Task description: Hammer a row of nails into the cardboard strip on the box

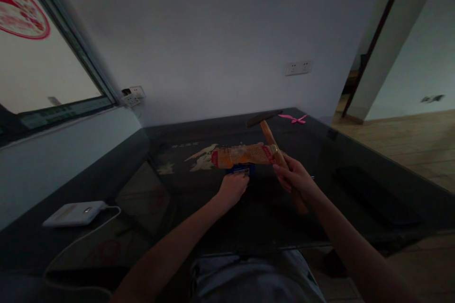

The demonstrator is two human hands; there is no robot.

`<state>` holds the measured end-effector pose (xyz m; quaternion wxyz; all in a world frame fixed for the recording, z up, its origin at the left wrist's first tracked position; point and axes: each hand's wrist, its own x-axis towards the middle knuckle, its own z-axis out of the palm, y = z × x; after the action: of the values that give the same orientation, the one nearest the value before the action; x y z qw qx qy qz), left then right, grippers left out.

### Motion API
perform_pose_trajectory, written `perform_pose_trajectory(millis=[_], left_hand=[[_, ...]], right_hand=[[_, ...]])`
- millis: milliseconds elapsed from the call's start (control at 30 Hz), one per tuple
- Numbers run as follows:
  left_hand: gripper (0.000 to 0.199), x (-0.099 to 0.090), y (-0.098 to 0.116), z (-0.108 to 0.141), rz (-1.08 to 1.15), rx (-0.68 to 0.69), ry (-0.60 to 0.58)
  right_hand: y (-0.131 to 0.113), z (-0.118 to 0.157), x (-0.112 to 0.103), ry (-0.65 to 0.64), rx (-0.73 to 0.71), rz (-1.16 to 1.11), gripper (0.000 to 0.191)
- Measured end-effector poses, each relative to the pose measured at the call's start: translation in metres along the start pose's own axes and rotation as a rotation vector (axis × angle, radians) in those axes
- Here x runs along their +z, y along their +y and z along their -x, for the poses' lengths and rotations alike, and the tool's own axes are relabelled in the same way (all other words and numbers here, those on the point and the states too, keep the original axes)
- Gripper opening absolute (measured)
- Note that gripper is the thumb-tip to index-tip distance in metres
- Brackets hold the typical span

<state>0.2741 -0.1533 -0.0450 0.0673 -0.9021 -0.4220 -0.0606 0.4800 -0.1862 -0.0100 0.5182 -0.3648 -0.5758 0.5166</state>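
Observation:
My right hand is closed around the wooden handle of a hammer. Its dark head points up and away, toward the far side of the table. My left hand is closed at a small blue packet-like thing, mostly covered by the fingers. Just beyond it is a long orange-and-red printed snack wrapper. The wrapper's right end meets the hammer handle near my right fingertips; whether those fingers also hold it, I cannot tell.
The dark glossy table reflects the window. At the left is a white power bank with a cable. A pink ribbon bow lies at the far edge, and a black flat object at the right. Wall sockets are behind.

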Motion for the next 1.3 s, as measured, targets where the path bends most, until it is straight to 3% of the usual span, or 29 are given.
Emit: perform_pose_trajectory(millis=[200, 400, 667, 933, 1067, 1200, 1300], left_hand=[[0.019, 0.004, 0.006, -0.005, -0.071, 0.002, -0.010], [0.031, -0.004, 0.008, 0.001, 0.077, 0.025, -0.031], [0.020, -0.018, -0.001, 0.009, 0.579, 0.090, 0.081], [0.017, -0.029, -0.009, 0.009, 1.279, -0.047, 0.037], [0.030, -0.036, -0.011, 0.011, 1.610, -0.144, 0.136], [0.035, -0.040, -0.009, 0.011, 1.760, -0.184, 0.209], [0.035, -0.040, -0.010, 0.010, 1.754, -0.194, 0.275]], right_hand=[[-0.001, 0.001, 0.000, 0.006, 0.016, 0.013, 0.043], [0.000, 0.000, 0.000, 0.014, 0.027, 0.021, 0.043], [-0.001, 0.000, 0.001, 0.029, 0.035, 0.003, 0.044], [0.005, -0.001, -0.001, 0.030, 0.022, 0.007, 0.039], [0.009, -0.003, -0.003, 0.031, 0.020, 0.013, 0.038], [0.010, -0.003, -0.004, 0.029, 0.025, 0.012, 0.036], [0.009, -0.003, -0.003, 0.025, 0.026, 0.008, 0.036]])
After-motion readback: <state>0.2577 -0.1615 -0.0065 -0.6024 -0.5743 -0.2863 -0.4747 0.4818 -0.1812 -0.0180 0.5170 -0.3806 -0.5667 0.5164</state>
